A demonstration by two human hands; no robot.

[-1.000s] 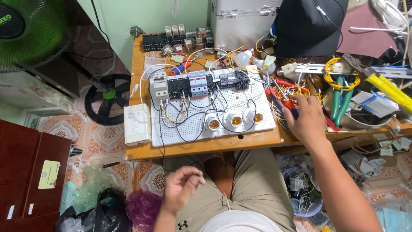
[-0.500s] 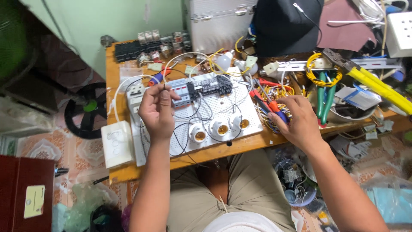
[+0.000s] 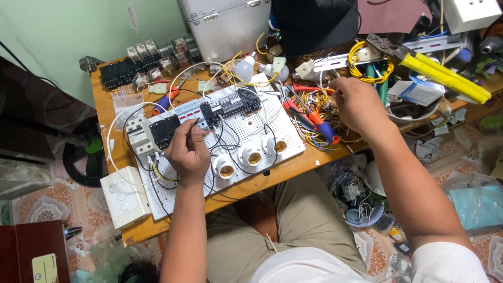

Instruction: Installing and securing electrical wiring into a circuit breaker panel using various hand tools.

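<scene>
A white perforated wiring board (image 3: 272, 139) lies on a wooden table (image 3: 157, 230). It carries a row of circuit breakers (image 3: 209, 112) and three white lamp sockets (image 3: 254, 154) joined by black and white wires. My left hand (image 3: 187, 152) rests on the board, fingertips pinched at the breaker row; what it pinches is hidden. My right hand (image 3: 356, 105) is curled in a tangle of coloured wires (image 3: 319, 102) beside a red and blue screwdriver (image 3: 317, 123); whether it grips anything is hidden.
A white switch box (image 3: 124, 196) sits at the table's front left. Relays (image 3: 126, 71), two bulbs (image 3: 243, 68), a silver case (image 3: 230, 26), a yellow wire coil (image 3: 361, 65) and a yellow-handled crimper (image 3: 445, 71) crowd the back. Clutter covers the floor at right.
My left hand rose from my lap onto the board and now pinches at the breaker row. My right hand has stayed in the wire tangle. The view has moved closer.
</scene>
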